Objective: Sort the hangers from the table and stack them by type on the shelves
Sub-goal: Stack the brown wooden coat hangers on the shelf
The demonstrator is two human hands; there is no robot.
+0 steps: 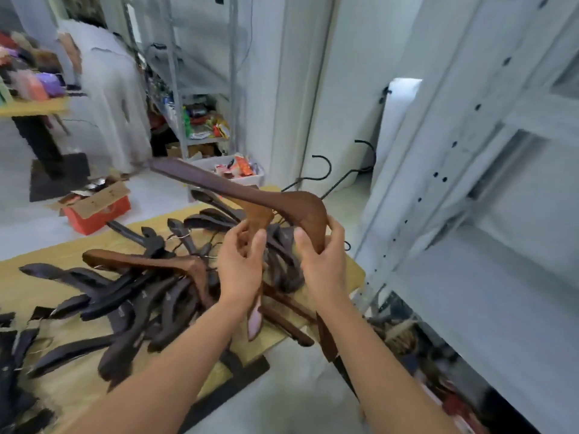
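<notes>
Soft, even, cool indoor light fills the scene, casting only faint shade beneath the hangers on the worktop. There is no glare. Motion blur and blocky smearing soften everything, worst beyond the worktop's far edge. The left hand and right hand look sharpest. Wide-angle distortion bends the shelves.

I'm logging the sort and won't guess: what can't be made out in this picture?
1. Head view: how many brown hangers are held; the left hand and right hand cover where they overlap.
2. Head view: how many are in the dark hanger pile; the left edge cuts it off and it is blurred.
3. Head view: what the clutter low by the shelves is; blur smears it.
</notes>
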